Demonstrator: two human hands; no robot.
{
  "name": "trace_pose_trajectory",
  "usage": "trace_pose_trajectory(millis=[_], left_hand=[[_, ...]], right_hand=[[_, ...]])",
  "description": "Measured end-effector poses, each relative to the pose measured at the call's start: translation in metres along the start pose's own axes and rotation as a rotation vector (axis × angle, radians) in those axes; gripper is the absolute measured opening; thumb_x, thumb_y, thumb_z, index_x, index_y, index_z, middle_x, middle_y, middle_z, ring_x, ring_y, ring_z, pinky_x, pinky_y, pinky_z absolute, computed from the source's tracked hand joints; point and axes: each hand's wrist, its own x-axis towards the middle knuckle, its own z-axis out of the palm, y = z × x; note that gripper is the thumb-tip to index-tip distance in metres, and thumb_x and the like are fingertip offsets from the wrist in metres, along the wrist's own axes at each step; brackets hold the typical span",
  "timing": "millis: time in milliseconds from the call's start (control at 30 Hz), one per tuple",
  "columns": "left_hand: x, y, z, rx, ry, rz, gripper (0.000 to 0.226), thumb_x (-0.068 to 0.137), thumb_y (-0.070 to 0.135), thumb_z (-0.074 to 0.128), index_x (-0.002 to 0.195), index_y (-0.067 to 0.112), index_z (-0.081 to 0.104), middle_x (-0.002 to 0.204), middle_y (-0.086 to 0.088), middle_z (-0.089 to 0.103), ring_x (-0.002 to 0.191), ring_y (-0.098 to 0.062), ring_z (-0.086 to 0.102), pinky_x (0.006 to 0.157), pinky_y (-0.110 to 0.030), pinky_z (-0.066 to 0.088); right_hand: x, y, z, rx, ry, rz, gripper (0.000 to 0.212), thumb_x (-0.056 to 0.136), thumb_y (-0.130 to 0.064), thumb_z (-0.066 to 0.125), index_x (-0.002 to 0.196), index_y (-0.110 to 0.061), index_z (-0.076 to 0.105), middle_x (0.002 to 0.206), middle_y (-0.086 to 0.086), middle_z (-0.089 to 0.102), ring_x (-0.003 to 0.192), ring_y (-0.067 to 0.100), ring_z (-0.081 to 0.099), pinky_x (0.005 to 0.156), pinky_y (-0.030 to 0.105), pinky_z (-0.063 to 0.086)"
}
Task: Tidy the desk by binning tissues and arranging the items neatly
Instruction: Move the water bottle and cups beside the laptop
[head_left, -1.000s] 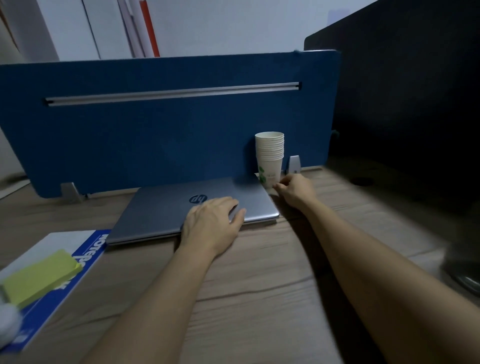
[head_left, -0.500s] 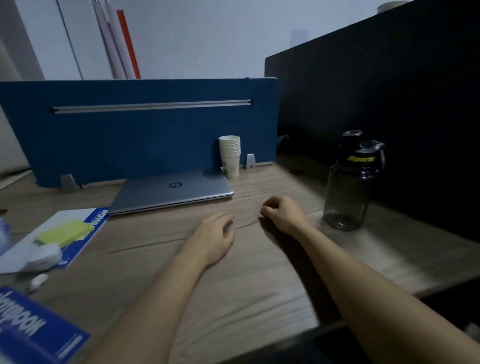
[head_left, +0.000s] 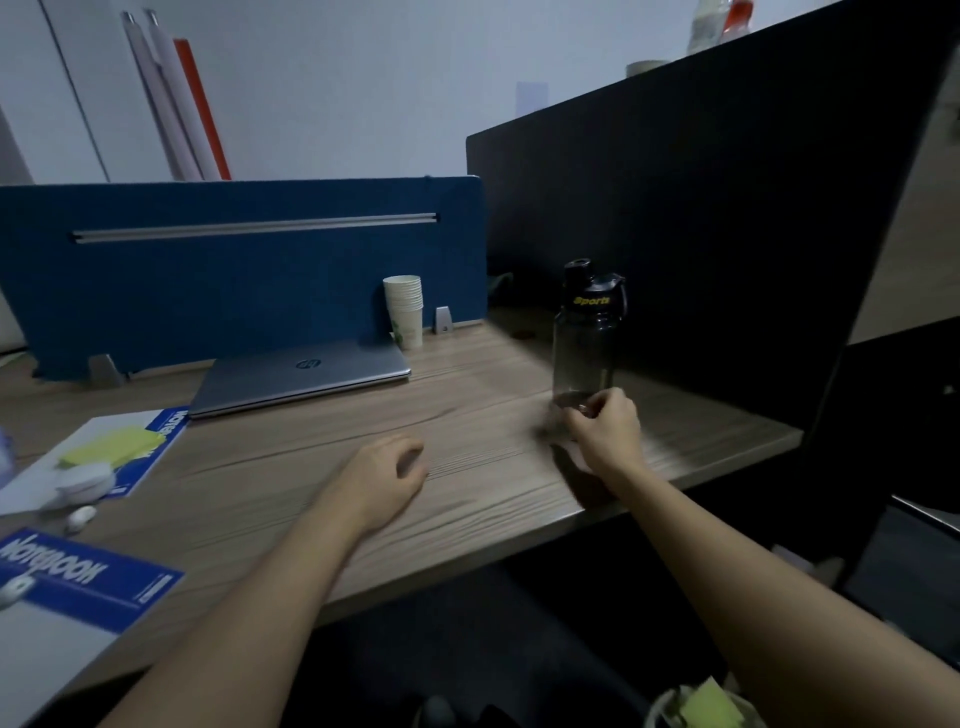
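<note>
A dark clear sports bottle with a black lid stands upright near the desk's right side. My right hand is at its base with the fingers curled against the lower wall; whether it grips is unclear. My left hand rests on the wooden desk, fingers loosely curled, holding nothing. A closed grey laptop lies by the blue divider, with a stack of paper cups at its right corner. A white crumpled tissue sits on a blue-and-white notebook beside a yellow sticky pad.
A second blue notebook lies at the front left, with a small white scrap above it. A blue divider closes the back and a black partition the right. A bin shows below the desk edge.
Both hands left the laptop and drew back. My right hand then swung right to the bottle's base. The view turned right and pulled away from the divider.
</note>
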Motion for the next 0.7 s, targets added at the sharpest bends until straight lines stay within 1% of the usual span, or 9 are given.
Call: trace_pose_trajectory(millis=[33, 67, 133, 200, 233, 333, 433, 567, 700], left_hand=[[0.000, 0.000, -0.001, 0.000, 0.002, -0.003, 0.046, 0.092, 0.040, 0.056, 0.134, 0.021, 0.060, 0.139, 0.003, 0.059, 0.128, -0.015, 0.052, 0.110, -0.030, 0.037], [0.000, -0.001, -0.001, 0.004, 0.004, -0.009, 0.047, 0.091, 0.043, 0.055, 0.134, 0.023, 0.059, 0.139, 0.004, 0.059, 0.127, -0.015, 0.052, 0.110, -0.032, 0.039], [0.003, -0.004, -0.002, 0.018, 0.000, -0.024, 0.051, 0.090, 0.048, 0.054, 0.136, 0.026, 0.057, 0.142, 0.006, 0.056, 0.129, -0.015, 0.051, 0.109, -0.037, 0.039], [0.008, -0.008, -0.002, 0.035, -0.004, -0.029, 0.053, 0.091, 0.049, 0.054, 0.138, 0.026, 0.054, 0.146, 0.006, 0.052, 0.134, -0.016, 0.045, 0.112, -0.037, 0.035], [0.011, -0.011, -0.001, 0.045, -0.005, -0.029, 0.053, 0.091, 0.048, 0.054, 0.140, 0.026, 0.052, 0.148, 0.005, 0.049, 0.137, -0.016, 0.042, 0.114, -0.036, 0.033], [0.024, -0.024, -0.002, 0.067, 0.005, -0.049, 0.056, 0.092, 0.048, 0.054, 0.144, 0.027, 0.047, 0.154, 0.004, 0.042, 0.146, -0.019, 0.029, 0.119, -0.037, 0.024], [0.039, -0.041, -0.004, 0.086, 0.025, -0.072, 0.058, 0.092, 0.047, 0.055, 0.145, 0.027, 0.045, 0.157, 0.002, 0.037, 0.149, -0.021, 0.022, 0.120, -0.041, 0.022], [0.058, -0.061, -0.007, 0.104, 0.080, -0.087, 0.059, 0.091, 0.043, 0.055, 0.147, 0.030, 0.043, 0.159, 0.005, 0.033, 0.150, -0.019, 0.018, 0.121, -0.042, 0.021], [0.085, -0.085, -0.010, 0.107, 0.128, -0.100, 0.058, 0.090, 0.037, 0.055, 0.147, 0.032, 0.043, 0.160, 0.006, 0.032, 0.150, -0.017, 0.020, 0.121, -0.040, 0.021]], right_hand=[[0.001, 0.002, -0.001, 0.020, 0.039, 0.022, 0.045, 0.082, -0.034, 0.071, 0.114, -0.011, 0.049, 0.121, 0.011, 0.048, 0.100, 0.025, 0.053, 0.088, 0.038, 0.048], [0.003, 0.003, -0.001, 0.038, 0.063, 0.037, 0.059, 0.081, -0.035, 0.073, 0.124, -0.009, 0.043, 0.127, 0.013, 0.041, 0.107, 0.028, 0.051, 0.094, 0.040, 0.045], [0.009, 0.003, 0.003, 0.049, 0.060, 0.046, 0.081, 0.079, -0.038, 0.074, 0.140, -0.010, 0.029, 0.137, 0.015, 0.034, 0.116, 0.032, 0.047, 0.098, 0.042, 0.042], [0.020, 0.005, 0.010, 0.024, 0.033, 0.032, 0.093, 0.078, -0.040, 0.074, 0.148, -0.014, 0.019, 0.143, 0.015, 0.031, 0.123, 0.033, 0.044, 0.100, 0.044, 0.041], [0.026, 0.006, 0.013, 0.019, 0.031, 0.027, 0.095, 0.077, -0.040, 0.075, 0.149, -0.015, 0.018, 0.144, 0.015, 0.032, 0.124, 0.033, 0.044, 0.099, 0.043, 0.042], [0.043, 0.007, 0.026, 0.038, 0.056, 0.031, 0.095, 0.073, -0.041, 0.079, 0.147, -0.016, 0.026, 0.141, 0.012, 0.040, 0.121, 0.029, 0.048, 0.086, 0.033, 0.040], [0.056, 0.004, 0.042, 0.024, 0.041, 0.002, 0.090, 0.070, -0.044, 0.081, 0.142, -0.016, 0.035, 0.136, 0.010, 0.047, 0.117, 0.027, 0.051, 0.083, 0.028, 0.037], [0.069, -0.006, 0.067, 0.007, -0.027, -0.034, 0.084, 0.067, -0.049, 0.081, 0.135, -0.017, 0.043, 0.126, 0.007, 0.057, 0.102, 0.021, 0.054, 0.078, 0.026, 0.038], [0.089, -0.020, 0.107, -0.023, -0.079, -0.086, 0.078, 0.070, -0.047, 0.080, 0.133, -0.017, 0.046, 0.121, 0.004, 0.061, 0.104, 0.021, 0.059, 0.081, 0.031, 0.046]])
